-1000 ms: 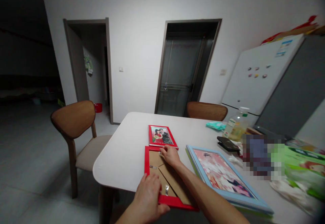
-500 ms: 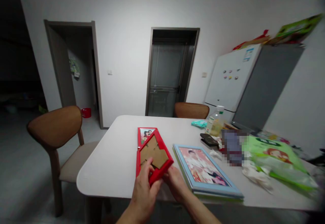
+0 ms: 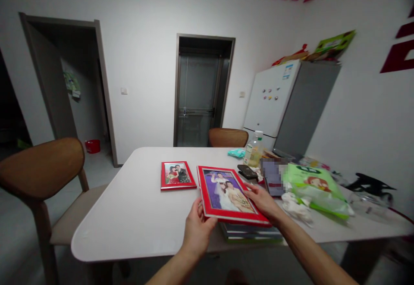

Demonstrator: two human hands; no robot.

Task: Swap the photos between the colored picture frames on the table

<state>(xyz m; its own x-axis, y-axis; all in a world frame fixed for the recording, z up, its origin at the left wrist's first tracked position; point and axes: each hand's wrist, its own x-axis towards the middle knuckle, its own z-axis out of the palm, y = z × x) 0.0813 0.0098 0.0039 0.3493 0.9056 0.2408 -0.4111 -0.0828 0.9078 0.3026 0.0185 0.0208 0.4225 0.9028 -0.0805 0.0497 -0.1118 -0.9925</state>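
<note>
A red picture frame (image 3: 230, 195) with a wedding photo on a purple ground is held face up by its edges. My left hand (image 3: 198, 229) grips its lower left corner, the fingers partly hidden beneath. On the frame's right edge, my right hand (image 3: 263, 201) is closed, thumb on top. Under the held frame lies a stack of frames (image 3: 252, 232), largely covered by it. A smaller red frame (image 3: 177, 175), showing a couple, lies face up on the white table (image 3: 136, 216) to the left.
Right of the frames are a phone (image 3: 247, 171), a clear bottle (image 3: 254, 149), crumpled tissues (image 3: 296, 207) and a green package (image 3: 318, 190). A teal packet (image 3: 236, 152) lies behind. Brown chairs (image 3: 42, 168) stand left and beyond the table.
The held red frame has turned from its brown back to its photo side and moved right, over the stack. My hands have shifted to its left and right edges. The view has turned right.
</note>
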